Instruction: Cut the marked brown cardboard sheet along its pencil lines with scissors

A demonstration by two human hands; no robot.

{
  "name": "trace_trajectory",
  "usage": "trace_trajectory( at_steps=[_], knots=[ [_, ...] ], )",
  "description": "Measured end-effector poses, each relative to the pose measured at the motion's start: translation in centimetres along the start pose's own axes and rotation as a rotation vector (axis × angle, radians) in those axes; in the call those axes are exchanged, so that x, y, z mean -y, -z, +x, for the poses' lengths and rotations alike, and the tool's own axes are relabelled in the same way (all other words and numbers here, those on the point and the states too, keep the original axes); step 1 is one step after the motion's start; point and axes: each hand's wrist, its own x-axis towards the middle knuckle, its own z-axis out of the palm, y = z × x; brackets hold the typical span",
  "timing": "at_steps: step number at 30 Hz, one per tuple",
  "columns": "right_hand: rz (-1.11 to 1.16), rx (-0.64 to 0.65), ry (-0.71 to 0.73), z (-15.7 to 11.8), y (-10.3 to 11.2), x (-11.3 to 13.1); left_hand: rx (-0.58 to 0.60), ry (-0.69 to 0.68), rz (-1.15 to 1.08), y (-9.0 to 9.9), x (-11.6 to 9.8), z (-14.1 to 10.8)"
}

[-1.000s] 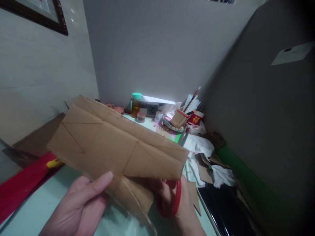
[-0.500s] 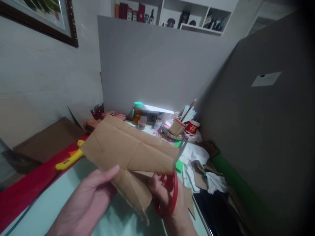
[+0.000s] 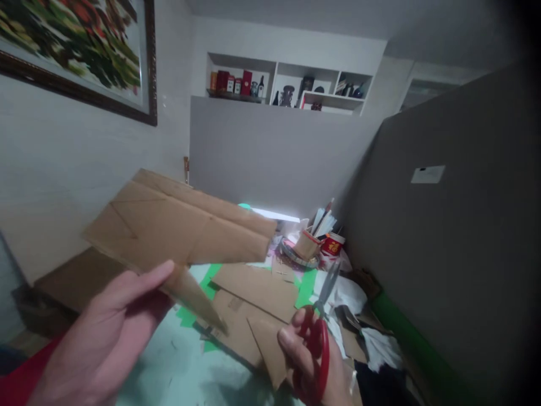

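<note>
Holds creased brown cardboard (image 3: 169, 225) in the left hand (image 3: 114, 327) and red-handled scissors (image 3: 323, 304) in the right hand (image 3: 300, 353), over the tabletop (image 3: 164, 352).

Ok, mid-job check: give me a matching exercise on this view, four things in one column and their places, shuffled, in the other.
Things:
1. scissors
2. creased brown sheet
3. framed picture
4. white label

Places:
A. in the left hand
B. on the grey panel at the right of the view
C. in the right hand
D. on the wall at upper left

Pairs: 1-C, 2-A, 3-D, 4-B
</note>
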Motion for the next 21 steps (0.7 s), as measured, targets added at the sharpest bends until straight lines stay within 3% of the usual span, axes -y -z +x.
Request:
trace_trajectory(
  at_steps=[8, 12, 17, 21],
  knots=[
    [-0.139, 0.048, -0.07, 0.3, 1.0, -1.2, 0.029, 0.003, 0.127, -0.1, 3.1, 0.1],
    [-0.206, 0.104, -0.061, -0.1, 1.1, -1.4, 0.047, 0.06, 0.169, -1.1, 3.6, -0.4],
    [-0.3, 0.165, -0.008, -0.3, 1.5, -1.0, -0.013, 0.082, 0.231, -1.6, 4.2, -0.4],
    [-0.372, 0.199, 0.005, -0.4, 2.3, -0.8, 0.1, 0.15, 0.249, -0.8, 4.6, 0.4]
  ],
)
